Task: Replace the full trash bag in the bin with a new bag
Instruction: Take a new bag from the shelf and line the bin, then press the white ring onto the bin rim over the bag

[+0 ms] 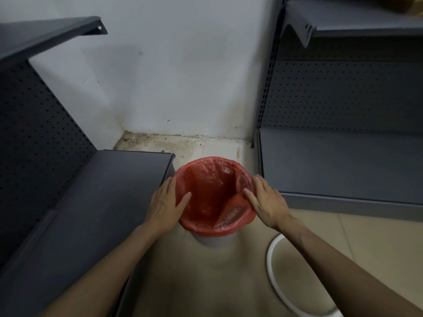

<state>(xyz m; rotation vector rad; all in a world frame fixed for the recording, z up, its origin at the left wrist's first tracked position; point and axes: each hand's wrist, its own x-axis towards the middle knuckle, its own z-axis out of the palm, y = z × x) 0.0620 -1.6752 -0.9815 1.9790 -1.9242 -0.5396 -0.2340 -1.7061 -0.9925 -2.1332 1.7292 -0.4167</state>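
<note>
A small grey bin [212,240] stands on the floor between two shelf units. A thin red plastic bag [210,193] lines it, its mouth folded over the rim, and the bag looks empty inside. My left hand [166,205] rests on the bin's left rim, fingers outside and thumb inside against the bag. My right hand [266,201] lies on the right rim, fingers spread over the folded edge and thumb pressing the bag inward. Neither hand holds anything else.
Dark grey metal shelving stands close on both sides: a low shelf [96,202] at the left, another [343,165] at the right. A white ring [271,268] lies on the beige floor near my right forearm. A white wall [171,76] is behind the bin.
</note>
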